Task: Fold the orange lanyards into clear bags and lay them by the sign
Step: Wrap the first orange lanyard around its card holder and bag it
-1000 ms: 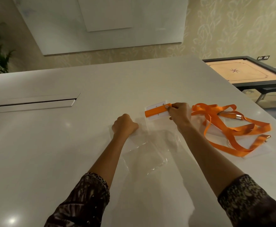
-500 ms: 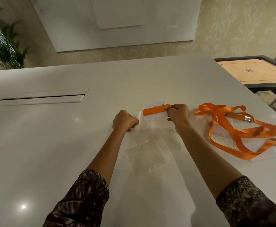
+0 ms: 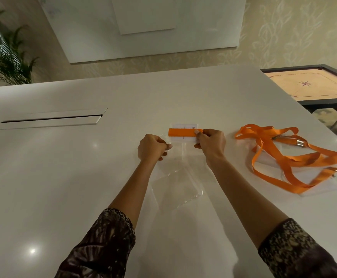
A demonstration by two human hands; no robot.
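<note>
Two hands engaged at table centre. Right hand [image 3: 210,143]: thumb and forefinger pinch the right end of a folded orange lanyard [image 3: 181,132], wrist low, forearm reaching fwd. Left hand [image 3: 152,147]: fingers curled, pinching what looks like the left edge of a clear bag [image 3: 183,151] lying flat between both hands; film too faint to confirm the exact grip pt. Folded lanyard lies as a tight flat bar across a small white printed card [image 3: 185,125], likely the sign; print unreadable. Whether the bar is already inside the bag's far end or only resting on it: cannot tell.

Assessment: bagging/placing step for one lanyard, task at an early stage. Next move likely calls for left hand to hold the film steady while right seats the fold w/o letting it spring open, then release beside the card.

Second clear bag [image 3: 176,189], apparently empty, lies nearer the person, between the forearms. Loose orange lanyards [image 3: 283,155], tangled w/ metal clips, sit well to the right on a white sheet [image 3: 324,183]; not yet folded. White table [image 3: 63,177]; cable slot [image 3: 49,119] far left; carrom board [image 3: 312,87] beyond the right edge.
</note>
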